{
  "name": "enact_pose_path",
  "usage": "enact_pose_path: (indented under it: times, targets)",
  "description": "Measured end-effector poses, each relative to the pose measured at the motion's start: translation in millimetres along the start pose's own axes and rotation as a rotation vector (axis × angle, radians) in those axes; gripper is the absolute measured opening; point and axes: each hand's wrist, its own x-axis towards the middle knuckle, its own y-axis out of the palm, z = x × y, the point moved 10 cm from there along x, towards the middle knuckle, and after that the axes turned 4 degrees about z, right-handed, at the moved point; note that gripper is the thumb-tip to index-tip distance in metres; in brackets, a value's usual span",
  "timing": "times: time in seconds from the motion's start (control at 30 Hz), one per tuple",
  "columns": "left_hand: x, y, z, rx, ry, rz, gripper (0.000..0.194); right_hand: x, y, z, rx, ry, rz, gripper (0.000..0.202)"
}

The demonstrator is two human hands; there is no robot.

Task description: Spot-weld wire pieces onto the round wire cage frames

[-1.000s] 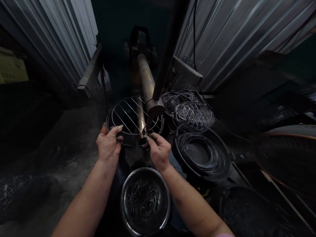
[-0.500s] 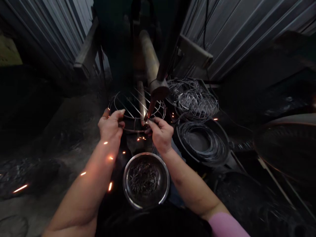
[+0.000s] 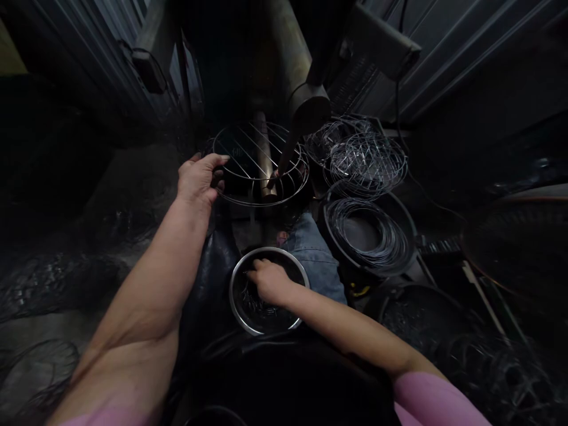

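Note:
My left hand [image 3: 199,177] is closed on the left rim of a round wire rack [image 3: 248,177], thumb on top and fingers curled beneath. The rack has straight cross bars and lies level around a brass-coloured lower cylinder [image 3: 265,157]. From the upper cylinder [image 3: 293,47] a slanted copper-coloured rod [image 3: 288,151] comes down close to the lower cylinder's end. My right hand [image 3: 271,283] reaches into a shiny metal bowl [image 3: 255,332] of short wire pieces [image 3: 255,305]. Its fingers are bent together, and a thin piece seems to show at the partly hidden fingertips.
To the right, finished-looking wire racks [image 3: 368,163] are piled up. Nearer stands a dark basin [image 3: 410,236] with a coil of wire [image 3: 390,242] in it. A wooden beam end [image 3: 399,53] juts out at upper right. My jeans-clad leg [image 3: 315,254] is beside the bowl.
My right hand has left the rod tip and moved down into the bowl. The flying sparks are gone. My left hand still holds the rack's rim, and the view has tilted downward.

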Motion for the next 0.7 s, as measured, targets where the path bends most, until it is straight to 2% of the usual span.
enact_pose_path:
  times: [0.17,0.43,0.7]
  targets:
    - [-5.7,3.0,-0.2,0.098,-0.019,0.022,0.056,4.5,6.7,11.3,-0.129,-0.053,0.047,0.025]
    - [-11.9,0.2,1.0,0.055,-0.064,-0.002,0.057,-9.8,9.4,1.1,-0.118,0.005,0.041,0.026]
    - [-12.7,-1.9,-0.1,-0.016,-0.064,-0.037,0.062,-9.3,4.2,-3.5,-0.086,0.110,0.132,0.030]
